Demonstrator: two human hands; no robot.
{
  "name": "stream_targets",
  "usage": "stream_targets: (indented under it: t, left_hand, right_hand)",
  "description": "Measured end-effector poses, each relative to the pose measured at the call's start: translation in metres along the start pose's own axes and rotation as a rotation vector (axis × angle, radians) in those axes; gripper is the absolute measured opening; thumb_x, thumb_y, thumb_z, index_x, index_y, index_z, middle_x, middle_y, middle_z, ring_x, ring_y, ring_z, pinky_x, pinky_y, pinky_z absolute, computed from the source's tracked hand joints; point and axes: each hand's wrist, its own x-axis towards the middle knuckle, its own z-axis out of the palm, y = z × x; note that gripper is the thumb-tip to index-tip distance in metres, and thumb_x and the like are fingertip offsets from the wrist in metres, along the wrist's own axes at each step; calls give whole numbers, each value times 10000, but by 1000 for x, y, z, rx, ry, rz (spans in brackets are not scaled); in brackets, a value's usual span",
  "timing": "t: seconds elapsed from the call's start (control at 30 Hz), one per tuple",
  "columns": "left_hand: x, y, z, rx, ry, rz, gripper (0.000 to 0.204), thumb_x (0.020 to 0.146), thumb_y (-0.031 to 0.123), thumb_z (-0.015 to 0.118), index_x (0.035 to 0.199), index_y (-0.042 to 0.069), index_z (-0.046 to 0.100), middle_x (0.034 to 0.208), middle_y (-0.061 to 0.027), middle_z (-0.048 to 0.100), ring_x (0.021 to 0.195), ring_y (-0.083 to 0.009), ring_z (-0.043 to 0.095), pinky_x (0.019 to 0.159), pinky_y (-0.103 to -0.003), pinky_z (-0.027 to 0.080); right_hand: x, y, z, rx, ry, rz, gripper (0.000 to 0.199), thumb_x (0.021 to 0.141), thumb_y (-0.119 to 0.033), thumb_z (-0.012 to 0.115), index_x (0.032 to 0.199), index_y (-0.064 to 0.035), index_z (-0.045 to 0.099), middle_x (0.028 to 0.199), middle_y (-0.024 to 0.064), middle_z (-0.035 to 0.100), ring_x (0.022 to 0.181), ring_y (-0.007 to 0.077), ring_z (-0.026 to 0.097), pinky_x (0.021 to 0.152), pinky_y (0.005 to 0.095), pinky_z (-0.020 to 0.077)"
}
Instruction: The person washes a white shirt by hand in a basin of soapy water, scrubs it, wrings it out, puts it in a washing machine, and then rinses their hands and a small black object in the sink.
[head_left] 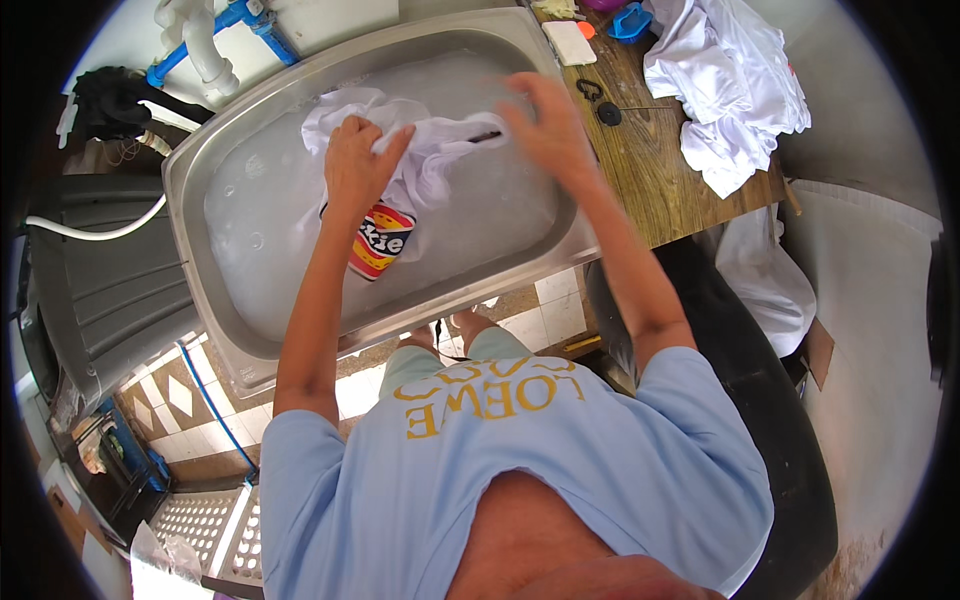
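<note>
A wet white garment [435, 165] is lifted partly out of cloudy water in the steel sink [180, 240]. Its red, yellow and black printed patch [378, 240] hangs near the left forearm. My left hand [358, 165] is closed on the bunched cloth, thumb pointing right. From there the fabric stretches sideways to my right hand [548, 125], above the sink's right side. Motion smears the fingers of that hand, and whether they grip the cloth's end is unclear. A small dark spot shows on the cloth beside it.
On the wooden counter [650, 200] at right lie a pile of white cloth [725, 90], a white block [570, 43], a blue plastic item [630, 22] and a black round stopper [608, 114]. Grey ridged plastic [115, 270] stands left of the sink. White and blue pipes [205, 50] run behind.
</note>
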Motion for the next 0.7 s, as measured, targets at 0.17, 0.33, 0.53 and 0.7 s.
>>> stream_targets:
  t: [0.17, 0.33, 0.53, 0.7]
  left_hand:
    - [-32, 8, -24, -84, -120, 82, 308, 754, 289, 742, 765, 1, 632, 956, -150, 556, 917, -325, 520, 789, -397, 429]
    - [-50, 6, -23, -88, -169, 174, 262, 745, 248, 733, 868, 41, 630, 1045, -149, 538, 1007, -324, 513, 842, -403, 429]
    - [-72, 7, -30, 58, -232, 159, 339, 733, 226, 723, 1009, 81, 589, 1135, -127, 506, 1115, -318, 472, 902, -436, 396]
    - [-85, 10, -5, 159, -177, 176, 367, 736, 191, 693, 1059, 62, 575, 1187, -144, 505, 1192, -338, 430, 952, -480, 353]
  right_hand:
    - [-13, 49, -67, -654, 171, -14, 360, 776, -242, 682, 1084, -79, 587, 1057, 153, 582, 1034, 337, 516, 890, 438, 392]
    - [-25, 84, -77, -609, 85, -66, 279, 795, -186, 662, 1038, -60, 607, 963, 163, 616, 932, 344, 567, 812, 446, 423]
    - [-7, 1, -33, 429, -17, 385, 311, 890, -125, 586, 1183, -23, 584, 1022, 42, 620, 917, 124, 568, 790, 263, 458]
    - [33, -141, 122, 562, -855, 79, 272, 884, -116, 586, 1135, -12, 598, 1061, 51, 604, 959, 121, 560, 840, 265, 456]
